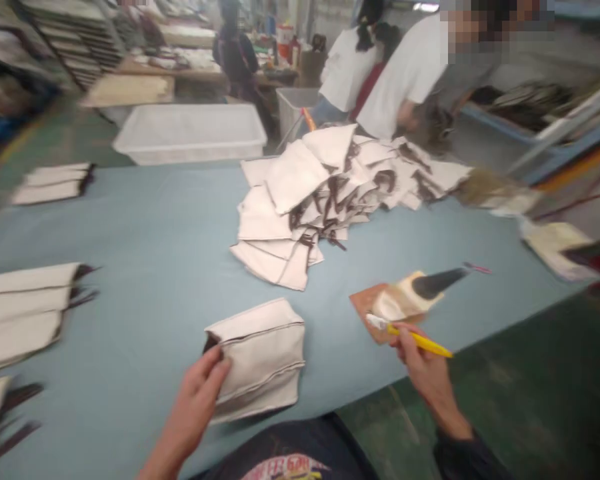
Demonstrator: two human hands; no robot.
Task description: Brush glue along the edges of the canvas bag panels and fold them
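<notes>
My left hand (pixel 203 380) pinches the left edge of a cream stitched panel (pixel 260 350), with dark seams across it, lying on the table before me. Fingers of my right hand (pixel 423 367) are closed round a small yellow-handled brush (pixel 420 340). Its whitish head is over a brown square sheet (pixel 367 300), beside a pale, smeared lump. A dark tapered object (pixel 437 283) leans out of that lump; what it is I cannot make out. Behind lies a heap of similar cream pieces (pixel 300 173) with dark edges and straps.
More cream panels (pixel 25 307) lie in stacks along the left of the blue-green table (pixel 145 233). A white plastic tub (pixel 190 130) stands past the far edge. Several people (pixel 400 80) are beyond the table. Folded pale material (pixel 555 243) lies at the right edge.
</notes>
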